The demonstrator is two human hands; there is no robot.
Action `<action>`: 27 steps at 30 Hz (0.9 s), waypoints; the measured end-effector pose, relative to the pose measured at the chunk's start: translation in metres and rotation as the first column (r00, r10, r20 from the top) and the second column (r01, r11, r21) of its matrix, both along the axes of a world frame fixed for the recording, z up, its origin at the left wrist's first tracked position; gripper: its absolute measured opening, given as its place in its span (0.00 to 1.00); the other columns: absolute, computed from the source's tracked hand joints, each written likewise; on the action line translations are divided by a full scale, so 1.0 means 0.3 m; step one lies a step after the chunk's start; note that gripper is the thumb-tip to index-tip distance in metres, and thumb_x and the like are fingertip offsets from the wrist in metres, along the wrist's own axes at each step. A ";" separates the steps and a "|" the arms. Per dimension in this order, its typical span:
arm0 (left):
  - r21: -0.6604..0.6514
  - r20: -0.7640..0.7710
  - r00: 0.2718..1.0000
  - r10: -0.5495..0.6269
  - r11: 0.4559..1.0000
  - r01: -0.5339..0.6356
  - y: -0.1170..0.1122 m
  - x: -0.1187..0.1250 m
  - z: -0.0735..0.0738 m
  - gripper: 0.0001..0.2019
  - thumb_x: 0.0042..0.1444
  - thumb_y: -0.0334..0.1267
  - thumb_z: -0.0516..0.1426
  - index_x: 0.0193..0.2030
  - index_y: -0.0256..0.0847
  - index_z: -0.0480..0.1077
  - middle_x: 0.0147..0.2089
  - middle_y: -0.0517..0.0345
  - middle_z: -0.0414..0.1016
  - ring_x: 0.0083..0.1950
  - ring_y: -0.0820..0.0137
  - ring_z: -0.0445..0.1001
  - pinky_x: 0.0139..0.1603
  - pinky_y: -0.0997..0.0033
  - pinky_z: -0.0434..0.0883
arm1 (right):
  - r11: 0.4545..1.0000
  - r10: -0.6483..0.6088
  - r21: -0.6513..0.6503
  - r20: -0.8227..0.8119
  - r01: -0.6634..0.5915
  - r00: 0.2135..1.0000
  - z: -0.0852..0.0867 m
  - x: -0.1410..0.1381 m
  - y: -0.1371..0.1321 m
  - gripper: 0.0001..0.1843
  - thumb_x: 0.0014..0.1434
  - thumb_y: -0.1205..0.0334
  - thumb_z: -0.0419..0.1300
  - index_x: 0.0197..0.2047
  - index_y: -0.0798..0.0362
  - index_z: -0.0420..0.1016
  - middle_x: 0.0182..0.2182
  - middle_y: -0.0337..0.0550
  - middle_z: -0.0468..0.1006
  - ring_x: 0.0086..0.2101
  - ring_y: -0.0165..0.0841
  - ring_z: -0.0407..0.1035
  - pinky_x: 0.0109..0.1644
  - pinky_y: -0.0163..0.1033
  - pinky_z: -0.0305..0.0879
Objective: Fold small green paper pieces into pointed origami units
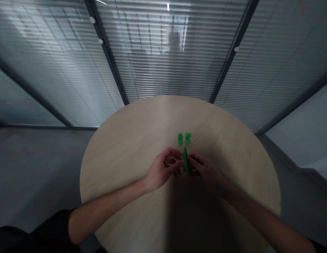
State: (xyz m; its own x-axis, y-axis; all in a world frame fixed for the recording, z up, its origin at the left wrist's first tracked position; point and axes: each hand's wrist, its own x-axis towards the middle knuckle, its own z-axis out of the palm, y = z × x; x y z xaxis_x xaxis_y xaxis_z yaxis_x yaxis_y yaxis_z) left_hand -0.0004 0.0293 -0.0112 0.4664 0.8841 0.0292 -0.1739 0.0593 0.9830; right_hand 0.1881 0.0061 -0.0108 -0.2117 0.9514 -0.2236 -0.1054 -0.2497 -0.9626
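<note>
Office with blinded glass partitions [168, 70]

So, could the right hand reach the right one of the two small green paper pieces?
Probably yes: that small green paper piece lies just past the right hand, with only the folded green paper it holds near the way; it may need releasing first.

Folded green paper [185, 161] upright; two green pieces [180, 139] beyond.
</note>
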 end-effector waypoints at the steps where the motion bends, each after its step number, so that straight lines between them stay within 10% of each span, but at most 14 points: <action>1: -0.008 0.005 1.000 -0.007 1.000 0.007 0.000 0.000 0.001 0.21 0.58 0.49 0.68 0.45 0.37 0.67 0.38 0.56 0.75 0.27 0.76 0.75 0.24 0.77 0.74 | 1.000 0.001 -0.006 0.001 -0.001 1.000 0.002 0.000 -0.001 0.22 0.58 0.40 0.68 0.38 0.52 0.76 0.31 0.39 0.74 0.30 0.31 0.70 0.34 0.37 0.71; 11: 0.032 0.069 0.995 -0.071 0.997 0.068 -0.007 -0.011 -0.007 0.28 0.64 0.47 0.64 0.64 0.45 0.58 0.45 0.56 0.74 0.31 0.74 0.78 0.27 0.76 0.75 | 0.992 -0.110 0.070 0.064 0.105 0.992 0.017 0.007 0.000 0.23 0.56 0.42 0.69 0.45 0.49 0.72 0.29 0.36 0.74 0.24 0.28 0.65 0.23 0.33 0.63; 27: 0.026 -0.095 0.991 -0.096 0.995 0.099 -0.008 -0.011 -0.019 0.22 0.62 0.55 0.63 0.47 0.37 0.66 0.31 0.58 0.74 0.31 0.72 0.76 0.31 0.73 0.72 | 0.989 -0.069 0.133 0.071 0.059 0.995 0.002 0.008 0.000 0.19 0.57 0.45 0.67 0.41 0.53 0.77 0.31 0.40 0.77 0.26 0.29 0.70 0.27 0.36 0.70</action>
